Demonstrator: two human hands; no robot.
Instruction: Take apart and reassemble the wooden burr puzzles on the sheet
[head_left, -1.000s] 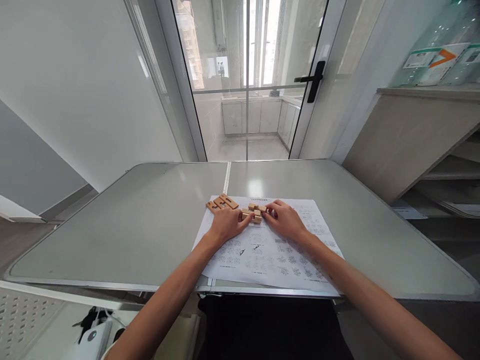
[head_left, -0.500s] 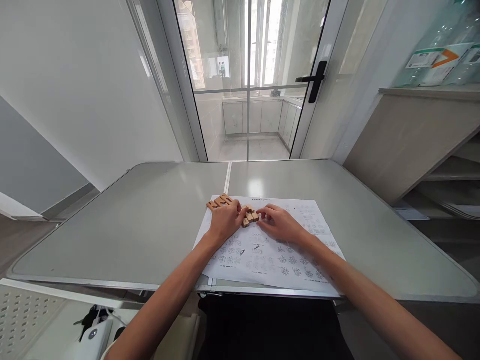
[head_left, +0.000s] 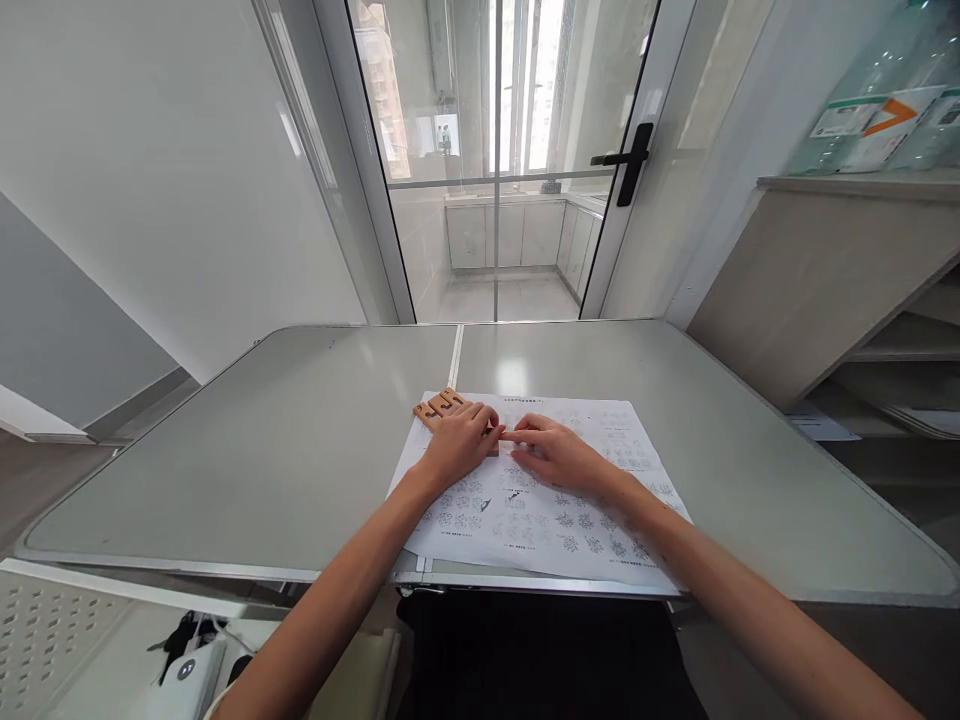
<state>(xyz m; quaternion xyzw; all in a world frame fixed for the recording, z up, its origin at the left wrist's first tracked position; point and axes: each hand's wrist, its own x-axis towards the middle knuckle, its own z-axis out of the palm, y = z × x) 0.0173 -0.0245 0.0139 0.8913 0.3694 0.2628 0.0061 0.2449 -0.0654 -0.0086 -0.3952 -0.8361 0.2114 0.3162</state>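
1. Glass door [head_left: 496,182] stands behind the counter [head_left: 225,450], with a black handle [head_left: 634,163] on its right side and bright windows beyond.
2. Pale gray and smooth, the counter carries a printed paper [head_left: 536,525], which lies by its near edge and is covered in small drawings.
3. Several slotted wooden pieces [head_left: 439,405] lie side by side at the paper's far left corner, just beyond the left hand [head_left: 459,437].
4. One wooden block [head_left: 493,450] shows on the paper between the hands, mostly hidden under the left hand.
5. Left-hand fingers curl over the block, thumb beside it; whether they pinch it I cannot tell.
6. Right-hand fingers are loosely spread. The right hand [head_left: 559,455] rests over the paper, its forefinger pointing to the left thumb and block; whether it touches either is too small to tell.
7. Clear bottles [head_left: 870,130] stand on a shelf [head_left: 862,183] at upper right; a white device [head_left: 193,672] sits below the counter at lower left.
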